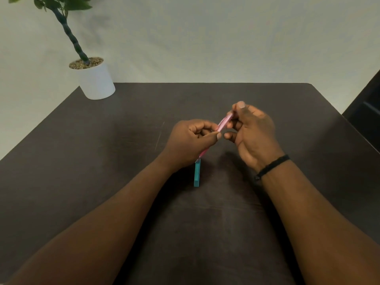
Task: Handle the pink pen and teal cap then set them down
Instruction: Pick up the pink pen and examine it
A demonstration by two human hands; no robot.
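I hold a slim pink pen [224, 121] slanted above the dark table [102, 161], between both hands. My left hand [189, 140] is closed around its middle, and the lower end sticks out below the palm. My right hand [253, 132] pinches the upper end with thumb and fingertips and wears a black wrist band. The teal cap [197, 174] is off the pen, right under its lower tip, and seems to lie on the table. Whether tip and cap touch cannot be told.
A white pot [96, 81] with a plant stands at the table's far left corner. A dark chair or cabinet edge [368, 112] shows at the right, and a pale wall rises behind the table.
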